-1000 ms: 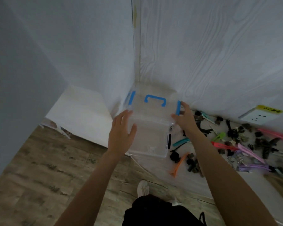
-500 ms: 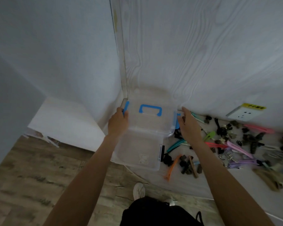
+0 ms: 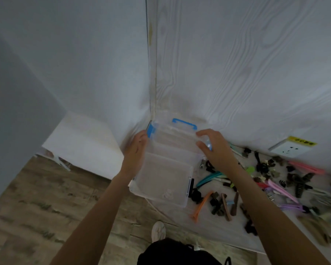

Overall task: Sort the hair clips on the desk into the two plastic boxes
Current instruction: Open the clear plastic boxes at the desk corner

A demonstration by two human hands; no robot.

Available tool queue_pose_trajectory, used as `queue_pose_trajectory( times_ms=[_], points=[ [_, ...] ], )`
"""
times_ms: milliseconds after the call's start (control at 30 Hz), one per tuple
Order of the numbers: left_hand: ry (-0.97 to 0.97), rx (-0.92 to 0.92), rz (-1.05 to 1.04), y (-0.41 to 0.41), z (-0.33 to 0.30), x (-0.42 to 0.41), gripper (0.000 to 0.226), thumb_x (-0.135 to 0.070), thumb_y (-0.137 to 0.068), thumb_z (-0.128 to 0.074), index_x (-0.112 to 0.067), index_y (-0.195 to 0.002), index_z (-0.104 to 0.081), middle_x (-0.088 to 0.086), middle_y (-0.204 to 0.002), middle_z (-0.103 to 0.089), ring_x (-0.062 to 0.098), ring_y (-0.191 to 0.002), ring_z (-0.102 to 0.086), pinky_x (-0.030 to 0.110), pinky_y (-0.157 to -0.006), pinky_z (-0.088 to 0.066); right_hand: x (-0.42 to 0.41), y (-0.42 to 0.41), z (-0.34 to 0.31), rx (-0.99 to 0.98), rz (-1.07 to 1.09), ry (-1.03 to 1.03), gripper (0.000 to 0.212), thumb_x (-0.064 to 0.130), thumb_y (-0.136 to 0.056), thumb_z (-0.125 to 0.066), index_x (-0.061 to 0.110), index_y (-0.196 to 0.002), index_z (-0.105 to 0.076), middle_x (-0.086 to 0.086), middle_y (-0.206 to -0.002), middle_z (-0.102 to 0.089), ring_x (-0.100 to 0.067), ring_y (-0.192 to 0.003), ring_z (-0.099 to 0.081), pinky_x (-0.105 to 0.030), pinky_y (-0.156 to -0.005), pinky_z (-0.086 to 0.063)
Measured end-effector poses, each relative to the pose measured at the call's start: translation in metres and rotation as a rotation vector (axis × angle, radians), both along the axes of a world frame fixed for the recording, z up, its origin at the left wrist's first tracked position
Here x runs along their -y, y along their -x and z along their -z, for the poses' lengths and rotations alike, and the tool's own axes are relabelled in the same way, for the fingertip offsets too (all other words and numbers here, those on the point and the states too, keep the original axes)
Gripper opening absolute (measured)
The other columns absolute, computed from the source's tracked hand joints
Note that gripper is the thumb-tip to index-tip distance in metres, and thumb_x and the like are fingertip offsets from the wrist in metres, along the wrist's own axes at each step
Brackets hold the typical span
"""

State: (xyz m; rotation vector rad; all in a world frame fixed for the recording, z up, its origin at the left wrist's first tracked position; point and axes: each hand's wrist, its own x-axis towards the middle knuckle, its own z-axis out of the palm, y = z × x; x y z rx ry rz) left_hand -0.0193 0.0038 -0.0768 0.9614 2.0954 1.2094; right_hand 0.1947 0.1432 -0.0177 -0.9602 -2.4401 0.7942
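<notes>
We hold the clear plastic box [image 3: 166, 169] on the desk [image 3: 208, 222]: left hand [image 3: 136, 150] and right hand [image 3: 214, 148] each grip a side latch.

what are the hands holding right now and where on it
Both hold the clear plastic box: left hand on its left side by the blue latch, right hand gripping its right end.

hair clips [image 3: 260, 186] lie right of plastic box [image 3: 166, 180].

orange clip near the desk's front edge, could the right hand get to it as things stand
Probably yes. The orange clip lies bare on the desk, nothing over it. But the right hand now grips the clear box and would have to let go first.
</notes>
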Motion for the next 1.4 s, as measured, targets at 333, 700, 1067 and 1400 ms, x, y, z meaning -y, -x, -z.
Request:
queue_pose_trajectory(
  times_ms=[333, 700, 1067, 1400],
  points=[
    [0.176, -0.009, -0.034, -0.005, -0.015, -0.014, 0.041, -0.027, -0.089, -0.058, -0.014, -0.126, -0.049, -0.002, -0.115, -0.058, 0.014, -0.094, -0.060, 0.027, -0.078, -0.046, -0.033, 0.022, -0.039, -0.051, 0.077, -0.013, 0.022, 0.022, -0.094, -0.052, 0.011, -0.112, -0.060, -0.001, -0.113, -0.063, -0.014, -0.104, -0.055, -0.024, -0.090, -0.038],
    [0.191, -0.316, -0.073, -0.011, -0.020, -0.008, 0.041, -0.026, -0.095, -0.044, -0.011, -0.134, -0.041, 0.013, -0.125, -0.057, 0.031, -0.111, -0.055, 0.044, -0.095, -0.045, -0.003, 0.005, 0.013, 0.024, 0.408, 0.050, 0.048, 0.024, -0.092, -0.054, 0.017, -0.137, -0.040, -0.017, -0.137, -0.039, -0.032, -0.120, -0.042, -0.038, -0.100, -0.035],
    [0.238, -0.366, 0.203, -0.018, 0.009, 0.057, 0.073, -0.052, -0.082, -0.055, -0.029, -0.144, -0.024, 0.002, -0.151, -0.030, 0.024, -0.134, -0.034, 0.042, -0.107, -0.036, 0.049, -0.002, 0.052, -0.025, 0.288, 0.433, 0.060, 0.021, -0.092, -0.056, 0.017, -0.144, -0.027, -0.013, -0.141, -0.027, -0.023, -0.101, -0.057, -0.042, -0.092, -0.051],
    [0.136, -0.449, 0.086, -0.046, 0.016, 0.053, 0.061, -0.038, -0.091, -0.043, -0.013, -0.144, -0.026, 0.015, -0.146, -0.036, 0.033, -0.129, -0.040, 0.047, -0.104, -0.039, 0.055, -0.024, 0.036, -0.053, 0.339, 0.387, 0.049, 0.024, -0.094, -0.050, 0.017, -0.140, -0.034, -0.007, -0.128, -0.042, -0.018, -0.105, -0.053, -0.030, -0.092, -0.045]
  ],
)
